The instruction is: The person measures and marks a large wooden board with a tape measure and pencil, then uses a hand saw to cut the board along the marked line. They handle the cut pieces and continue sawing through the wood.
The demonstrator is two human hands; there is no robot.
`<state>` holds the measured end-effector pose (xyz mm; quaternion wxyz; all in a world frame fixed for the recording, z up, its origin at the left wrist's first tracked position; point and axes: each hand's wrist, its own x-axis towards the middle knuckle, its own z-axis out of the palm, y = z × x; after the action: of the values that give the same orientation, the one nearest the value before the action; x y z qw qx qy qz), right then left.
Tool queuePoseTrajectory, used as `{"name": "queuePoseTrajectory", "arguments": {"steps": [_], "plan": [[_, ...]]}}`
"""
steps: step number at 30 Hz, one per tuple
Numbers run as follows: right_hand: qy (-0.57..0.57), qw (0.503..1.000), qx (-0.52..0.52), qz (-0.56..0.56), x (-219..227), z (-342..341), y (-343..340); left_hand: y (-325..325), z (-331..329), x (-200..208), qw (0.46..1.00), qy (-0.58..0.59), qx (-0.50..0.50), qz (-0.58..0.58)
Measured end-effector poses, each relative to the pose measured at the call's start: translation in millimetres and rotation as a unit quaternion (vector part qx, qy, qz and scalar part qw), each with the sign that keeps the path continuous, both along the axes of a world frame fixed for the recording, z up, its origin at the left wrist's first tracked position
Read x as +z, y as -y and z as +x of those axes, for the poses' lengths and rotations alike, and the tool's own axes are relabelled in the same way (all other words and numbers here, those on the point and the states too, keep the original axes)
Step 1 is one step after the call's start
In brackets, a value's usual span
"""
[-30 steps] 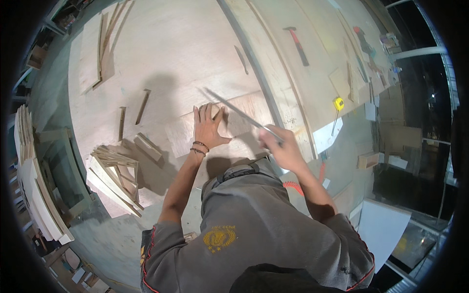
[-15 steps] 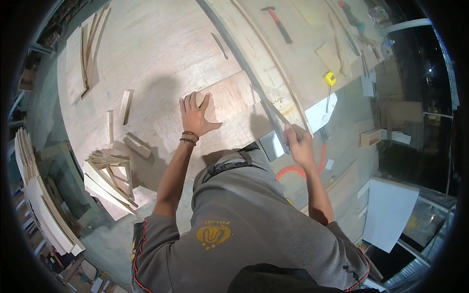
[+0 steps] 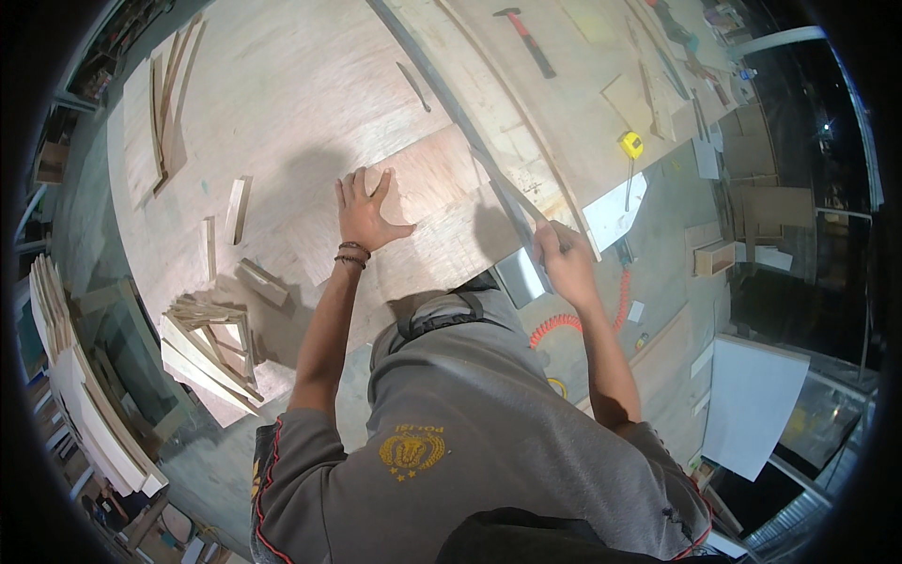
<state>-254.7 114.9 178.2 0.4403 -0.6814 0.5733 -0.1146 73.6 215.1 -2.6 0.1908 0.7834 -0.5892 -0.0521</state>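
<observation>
- Spread wide, the left hand rests on a pale plywood board, grasping nothing.
- That board lies on the near part of the worktable.
- Fingers curled, the right hand holds a long thin tool slanting far left.
- Farther right: yellow tape measure.

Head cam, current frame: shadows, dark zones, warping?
Head view: a soft-edged shadow darkens the worktable just left of and beyond the left hand; head view: a smaller shadow falls between that hand and the right hand; head view: stacked boards at the left rim look bowed, and the picture's corners go black.
</observation>
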Motion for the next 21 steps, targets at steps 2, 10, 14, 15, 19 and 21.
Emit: {"name": "queuePoseTrajectory", "arguments": {"steps": [2,10,14,15,19,21], "plan": [[0.005,1.0,0.0,-0.011,-3,8,4,8,11,0,1.0,-0.003,0.006,0.023],[0.031,0.999,0.005,-0.036,-5,39,18,27,39,-5,1.0,0.012,0.011,0.009],[0.017,0.999,0.01,-0.029,-11,49,27,36,55,-10,1.0,0.028,0.01,0.009],[0.017,0.999,0.012,-0.035,-11,52,29,38,57,-10,1.0,0.029,0.01,0.009],[0.018,0.999,0.002,-0.034,-12,59,31,40,61,-8,1.0,0.015,0.01,0.011],[0.021,0.999,0.006,-0.036,-13,62,32,41,64,-7,1.0,0.016,0.012,0.012]]}}
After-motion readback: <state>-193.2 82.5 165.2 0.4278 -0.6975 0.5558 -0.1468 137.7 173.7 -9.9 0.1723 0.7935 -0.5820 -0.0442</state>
